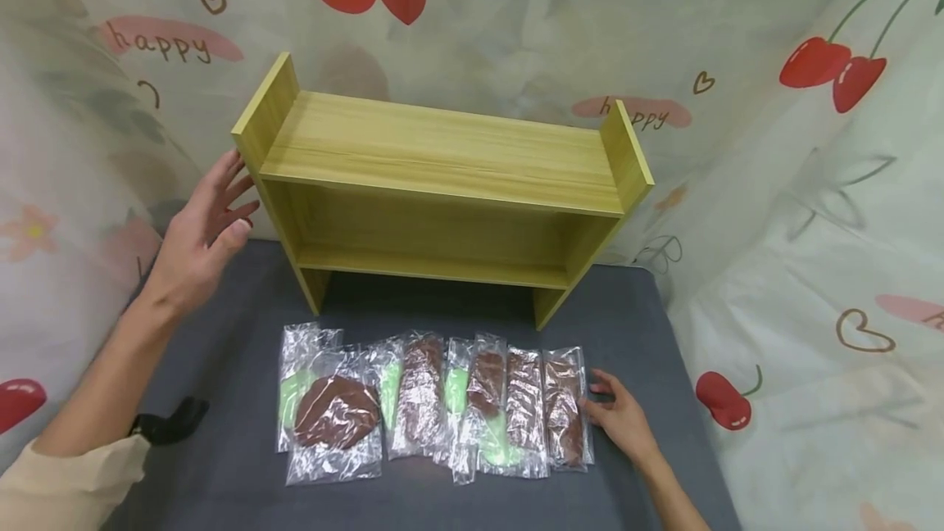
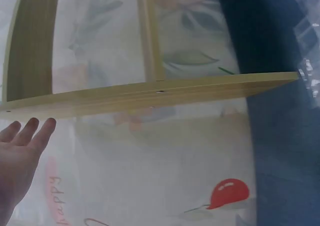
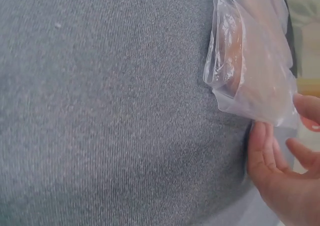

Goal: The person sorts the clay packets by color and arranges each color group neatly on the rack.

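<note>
- Nearest the camera, at lower left: a cream cloth sleeve [image 1: 70,486] round the left forearm [image 1: 111,375], with a black curved strap-like piece [image 1: 173,423] just beside.
- Left hand [image 1: 202,232]: raised at the outer face of the left side panel of a pale yellow, wood-grained, two-tier shelf [image 1: 442,146], with fingers slightly spread and thumb apart; cannot tell whether touching the wood or just beside.
- Right hand [image 1: 623,424]: low beside a narrow clear plastic packet with brown contents [image 1: 566,416], at the right end of a row; with fingers parted and gently bent, tips at the plastic edge.
- Along the row from the left: a clear packet with pale green contents [image 1: 291,392], partly under a wide clear packet with a round brown disc [image 1: 338,412].
- Next: a slim pale green packet [image 1: 389,388], a long brown packet [image 1: 423,392], a second slim green packet [image 1: 456,390].
- Further right: a short brown packet [image 1: 486,383] above a glossy pale green patch [image 1: 497,442], then a brown oblong packet [image 1: 524,400].
- Beneath packets and upright shelf: dark grey ribbed cloth [image 1: 243,465].
- Behind: a cream backdrop [image 1: 501,39] printed with red cherries, brown hearts and "happy".
</note>
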Tool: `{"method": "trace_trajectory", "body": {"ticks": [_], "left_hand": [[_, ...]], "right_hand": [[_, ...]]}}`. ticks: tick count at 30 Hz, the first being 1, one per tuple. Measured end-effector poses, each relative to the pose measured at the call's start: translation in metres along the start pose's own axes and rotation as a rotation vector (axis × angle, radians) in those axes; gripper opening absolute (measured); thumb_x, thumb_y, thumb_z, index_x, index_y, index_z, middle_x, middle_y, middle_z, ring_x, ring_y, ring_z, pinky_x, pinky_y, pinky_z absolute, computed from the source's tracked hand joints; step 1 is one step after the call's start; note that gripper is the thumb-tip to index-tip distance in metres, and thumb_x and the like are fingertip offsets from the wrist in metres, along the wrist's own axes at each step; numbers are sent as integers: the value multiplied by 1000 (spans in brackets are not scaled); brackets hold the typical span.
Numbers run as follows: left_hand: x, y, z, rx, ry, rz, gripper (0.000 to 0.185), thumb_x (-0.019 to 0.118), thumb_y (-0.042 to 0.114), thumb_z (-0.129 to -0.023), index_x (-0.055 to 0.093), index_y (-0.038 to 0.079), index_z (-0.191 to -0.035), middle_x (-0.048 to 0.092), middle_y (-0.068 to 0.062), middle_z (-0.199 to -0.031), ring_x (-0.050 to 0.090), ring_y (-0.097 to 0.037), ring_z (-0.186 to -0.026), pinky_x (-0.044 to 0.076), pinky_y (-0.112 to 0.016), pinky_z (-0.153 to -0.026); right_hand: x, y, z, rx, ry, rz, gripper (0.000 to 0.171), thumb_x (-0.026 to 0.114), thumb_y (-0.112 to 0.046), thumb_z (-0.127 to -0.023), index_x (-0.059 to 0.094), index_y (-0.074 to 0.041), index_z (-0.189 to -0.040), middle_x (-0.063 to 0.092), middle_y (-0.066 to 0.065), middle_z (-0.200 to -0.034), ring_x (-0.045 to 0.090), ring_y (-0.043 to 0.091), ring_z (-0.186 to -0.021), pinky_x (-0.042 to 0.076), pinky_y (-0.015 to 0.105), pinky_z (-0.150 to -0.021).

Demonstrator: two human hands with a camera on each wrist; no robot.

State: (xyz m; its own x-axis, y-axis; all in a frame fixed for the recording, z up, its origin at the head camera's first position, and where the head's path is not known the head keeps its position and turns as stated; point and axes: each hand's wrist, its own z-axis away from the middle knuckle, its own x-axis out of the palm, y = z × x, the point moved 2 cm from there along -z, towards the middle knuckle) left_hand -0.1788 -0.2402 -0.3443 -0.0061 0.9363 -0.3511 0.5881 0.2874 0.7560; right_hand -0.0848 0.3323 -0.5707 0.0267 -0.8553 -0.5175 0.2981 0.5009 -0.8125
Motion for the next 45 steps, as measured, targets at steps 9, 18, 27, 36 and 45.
{"method": "trace_trajectory", "body": {"ticks": [9,18,27,36,45], "left_hand": [[-2,14,-19,-5,41,101,66,56,5,-98,28,14,-157,29,-12,-160,35,-27,-143,38,-26,-108],[-11,20,-30,-62,89,133,64,57,-6,-94,38,9,-152,32,-10,-159,43,-21,-137,41,-19,-102],[-18,21,-43,-84,96,284,45,54,0,-100,50,4,-144,41,-12,-153,50,-19,-131,45,-17,-96],[-22,27,-57,-186,102,390,38,57,8,-100,56,1,-137,51,-13,-141,52,-20,-125,51,-17,-86],[-23,30,-67,-326,80,279,41,58,24,-101,56,11,-140,49,-10,-143,50,-20,-126,51,-15,-83]], "right_hand": [[2,0,0,9,-20,-85,63,72,-8,-90,45,-7,-146,63,22,-119,67,21,-92,56,29,-71],[9,4,4,-75,24,-146,59,71,0,-88,51,-13,-142,61,23,-122,69,18,-86,56,31,-64],[12,1,9,-133,28,-152,26,71,-5,-90,68,-8,-116,69,16,-109,69,16,-86,55,28,-69],[16,2,9,-69,-16,-164,43,79,-6,-83,65,-8,-123,61,18,-127,71,21,-87,54,27,-67],[16,2,6,-103,-21,-160,45,77,-1,-84,65,-8,-126,64,19,-126,67,28,-103,55,26,-76]]}}
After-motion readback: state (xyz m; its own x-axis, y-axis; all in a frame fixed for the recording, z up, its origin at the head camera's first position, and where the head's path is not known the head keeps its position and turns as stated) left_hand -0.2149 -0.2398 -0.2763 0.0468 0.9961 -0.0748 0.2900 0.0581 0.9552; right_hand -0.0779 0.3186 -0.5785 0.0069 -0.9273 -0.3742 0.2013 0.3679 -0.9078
